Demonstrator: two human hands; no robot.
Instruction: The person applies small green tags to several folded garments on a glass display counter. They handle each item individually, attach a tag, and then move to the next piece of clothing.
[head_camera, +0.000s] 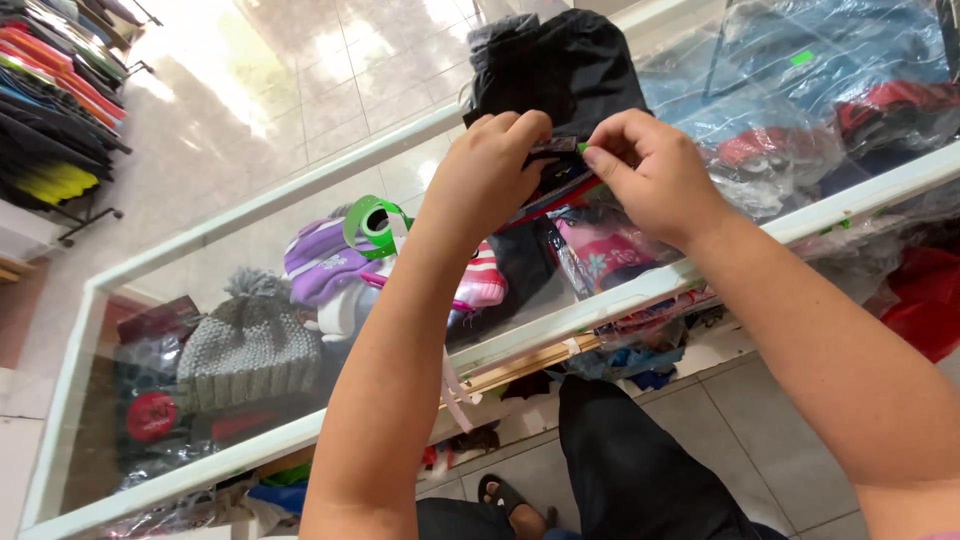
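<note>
We are working over a glass counter, with both hands meeting at about twelve o'clock from our body. Our left hand is closed, its fingers curled over a small dark tag at the hem of a folded black garment. Our right hand is pinching the same tag from its three o'clock side, thumb and forefinger pressed together on something thin with a green tip; we cannot tell what it is. The tag is sitting between the two hands, touching both, at the garment's near edge; the garment itself is lying on the glass at twelve o'clock, extending away from us.

We are judging the step as fine two-handed work on that tag. To do it well, we are advising that the left hand keep the tag and hem held flat and steady while the right hand does the moving, and that the pull stay small so the fabric is not dragged across the glass. The fingers are covering most of the tag, so its attachment is hidden from us.

A green tape roll is lying on the glass at ten o'clock from the hands, well apart. Under the glass a grey knit hat is showing at eight o'clock. Bagged clothes are piled at two o'clock, near the right wrist; we are advising care not to snag them.
</note>
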